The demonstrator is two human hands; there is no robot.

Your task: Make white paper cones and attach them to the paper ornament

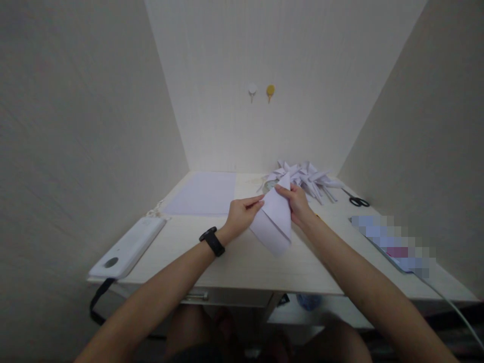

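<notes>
A white sheet of paper (278, 214), folded over along a slanting line, hangs above the table between my two hands. My left hand (242, 214), with a black watch on its wrist, pinches the sheet's left edge between thumb and fingers. Near the pointed top, my right hand (297, 201) grips the right side, its thumb lying on the front and its other fingers behind the paper. Just beyond the held sheet is a heap of folded white paper pieces (312, 176), shaped like pinwheels.
A stack of white paper (206, 194) lies at the back left. Left front holds a white flat device (128, 247) with a black strap. Black-handled scissors (358, 201) and a blurred-out phone-like object (389, 244) with a cable lie right. Two hooks (270, 91) are on the wall.
</notes>
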